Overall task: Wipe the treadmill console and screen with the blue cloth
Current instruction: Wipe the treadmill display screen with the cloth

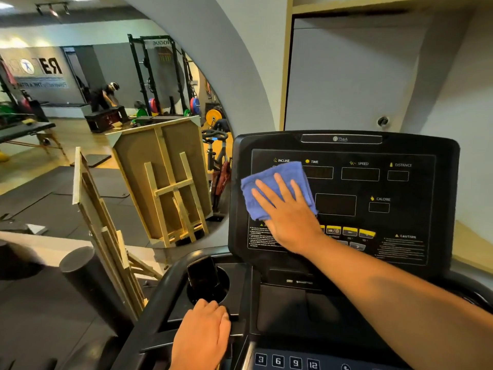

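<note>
Head view: wiping is in progress. The right hand [286, 209], fingers spread flat, presses the blue cloth [277, 189] against the left part of the console screen [373, 188], under the INCLINE label. The folded cloth's long axis runs up-right. The left hand [204, 333] rests curled on the console ledge [240, 331]. Likely next: sweep rightward across the unwiped displays.
</note>
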A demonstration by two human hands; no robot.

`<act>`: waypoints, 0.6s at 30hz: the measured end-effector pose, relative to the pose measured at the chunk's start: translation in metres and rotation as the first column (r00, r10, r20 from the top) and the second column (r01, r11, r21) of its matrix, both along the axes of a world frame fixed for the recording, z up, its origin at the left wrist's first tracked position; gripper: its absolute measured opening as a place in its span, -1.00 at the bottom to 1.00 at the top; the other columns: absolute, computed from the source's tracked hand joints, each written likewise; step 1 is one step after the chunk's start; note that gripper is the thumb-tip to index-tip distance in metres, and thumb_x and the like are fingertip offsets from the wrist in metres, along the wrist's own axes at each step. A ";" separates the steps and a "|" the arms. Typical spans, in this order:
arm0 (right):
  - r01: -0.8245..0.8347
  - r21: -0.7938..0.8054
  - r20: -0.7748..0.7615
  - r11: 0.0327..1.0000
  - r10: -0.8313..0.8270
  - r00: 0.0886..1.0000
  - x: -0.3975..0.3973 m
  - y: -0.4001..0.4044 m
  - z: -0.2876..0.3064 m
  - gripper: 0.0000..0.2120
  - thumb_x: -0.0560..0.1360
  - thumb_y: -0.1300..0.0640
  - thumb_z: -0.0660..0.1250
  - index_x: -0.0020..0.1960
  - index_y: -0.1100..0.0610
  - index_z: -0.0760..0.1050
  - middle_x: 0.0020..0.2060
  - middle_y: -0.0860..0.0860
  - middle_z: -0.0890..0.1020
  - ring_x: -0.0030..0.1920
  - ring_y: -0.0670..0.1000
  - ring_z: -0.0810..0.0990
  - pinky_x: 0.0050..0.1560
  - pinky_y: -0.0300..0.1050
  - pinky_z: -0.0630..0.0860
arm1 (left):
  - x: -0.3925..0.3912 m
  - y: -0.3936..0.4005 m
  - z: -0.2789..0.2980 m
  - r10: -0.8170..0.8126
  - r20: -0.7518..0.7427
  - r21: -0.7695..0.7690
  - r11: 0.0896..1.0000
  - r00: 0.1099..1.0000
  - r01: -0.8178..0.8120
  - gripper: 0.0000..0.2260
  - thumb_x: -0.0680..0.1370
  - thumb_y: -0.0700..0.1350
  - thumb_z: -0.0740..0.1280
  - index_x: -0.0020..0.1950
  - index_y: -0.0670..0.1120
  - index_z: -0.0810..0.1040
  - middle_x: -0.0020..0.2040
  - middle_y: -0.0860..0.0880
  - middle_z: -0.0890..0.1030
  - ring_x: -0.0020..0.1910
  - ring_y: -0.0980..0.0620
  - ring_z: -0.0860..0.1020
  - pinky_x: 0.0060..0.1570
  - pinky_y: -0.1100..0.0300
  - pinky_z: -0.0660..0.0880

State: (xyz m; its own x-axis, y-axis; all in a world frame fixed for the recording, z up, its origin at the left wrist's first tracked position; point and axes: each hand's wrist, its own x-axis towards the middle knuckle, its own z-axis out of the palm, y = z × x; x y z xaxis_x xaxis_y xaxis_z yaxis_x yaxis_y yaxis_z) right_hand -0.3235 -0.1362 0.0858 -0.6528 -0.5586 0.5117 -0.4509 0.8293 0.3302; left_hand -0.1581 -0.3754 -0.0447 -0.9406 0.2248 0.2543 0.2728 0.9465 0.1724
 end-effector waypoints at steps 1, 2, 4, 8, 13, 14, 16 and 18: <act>0.026 -0.024 -0.005 0.999 -0.026 1.000 -0.004 0.005 0.008 -0.32 0.61 -0.08 0.20 0.63 0.02 0.01 0.63 0.00 0.03 0.61 0.20 -0.10 0.56 0.24 -0.11 | -0.001 0.000 0.000 0.002 0.000 -0.001 1.000 1.000 -0.002 -0.62 0.58 0.12 -0.05 -0.15 0.10 0.53 -0.19 0.14 0.53 -0.15 0.11 0.45 -0.20 0.13 0.46; 0.077 -0.076 -0.001 0.994 -0.077 0.997 -0.007 0.012 0.015 -0.34 0.61 -0.08 0.18 0.63 0.02 0.02 0.63 0.00 0.04 0.61 0.18 -0.09 0.56 0.21 -0.11 | -0.001 0.000 -0.001 0.006 0.004 -0.004 1.000 1.000 -0.006 -0.64 0.59 0.12 -0.03 -0.15 0.10 0.52 -0.20 0.14 0.52 -0.15 0.12 0.44 -0.21 0.15 0.45; 0.203 -0.191 0.003 0.960 -0.207 0.978 -0.006 0.039 0.024 -0.36 0.61 -0.08 0.14 0.63 0.03 0.04 0.62 0.01 0.08 0.61 0.18 -0.07 0.55 0.20 -0.09 | -0.002 -0.001 -0.003 0.013 0.001 -0.032 0.999 1.000 -0.013 -0.69 0.59 0.10 0.01 -0.19 0.11 0.49 -0.24 0.15 0.50 -0.18 0.12 0.43 -0.26 0.17 0.41; 0.332 -0.296 0.033 0.895 -0.338 0.940 0.028 0.077 -0.003 -0.33 0.55 -0.06 0.05 0.63 0.06 0.04 0.63 0.05 0.07 0.61 0.23 -0.08 0.54 0.25 -0.08 | -0.002 0.000 -0.006 0.022 0.005 -0.080 0.997 1.000 -0.022 -0.72 0.58 0.09 0.04 -0.23 0.12 0.46 -0.27 0.14 0.48 -0.22 0.10 0.43 -0.31 0.16 0.39; 0.132 -0.042 0.052 0.990 -0.130 0.990 0.058 0.063 -0.055 -0.34 0.55 -0.11 0.06 0.61 0.02 0.07 0.61 0.05 0.14 0.60 0.27 -0.09 0.53 0.32 -0.04 | -0.001 0.000 -0.003 0.026 0.003 -0.072 0.997 1.000 -0.026 -0.74 0.59 0.08 0.06 -0.23 0.13 0.45 -0.27 0.15 0.47 -0.21 0.11 0.43 -0.30 0.18 0.37; 0.087 0.014 0.058 0.996 -0.088 0.994 0.052 0.061 -0.050 -0.35 0.56 -0.13 0.06 0.62 0.01 0.06 0.62 0.03 0.11 0.60 0.26 -0.10 0.53 0.31 -0.06 | 0.000 0.000 -0.002 0.028 0.005 -0.066 0.997 1.000 -0.028 -0.74 0.59 0.08 0.05 -0.22 0.13 0.44 -0.27 0.16 0.46 -0.20 0.12 0.42 -0.28 0.18 0.37; 0.023 0.077 0.061 0.997 -0.027 0.998 0.035 0.058 -0.031 -0.36 0.57 -0.13 0.09 0.62 -0.02 0.08 0.62 -0.01 0.08 0.61 0.22 -0.09 0.55 0.26 -0.08 | 0.002 0.000 -0.001 0.035 0.005 -0.052 0.998 0.999 -0.035 -0.74 0.61 0.08 0.02 -0.19 0.15 0.44 -0.25 0.17 0.45 -0.18 0.14 0.40 -0.25 0.19 0.36; 0.056 0.050 0.042 0.997 -0.058 0.997 0.018 0.060 -0.007 -0.35 0.56 -0.09 0.12 0.62 -0.02 0.10 0.61 -0.02 0.10 0.61 0.19 -0.03 0.54 0.23 -0.06 | 0.003 0.001 0.001 0.035 0.002 -0.038 0.999 0.999 -0.035 -0.73 0.61 0.09 -0.01 -0.18 0.17 0.43 -0.24 0.17 0.44 -0.17 0.16 0.38 -0.22 0.20 0.33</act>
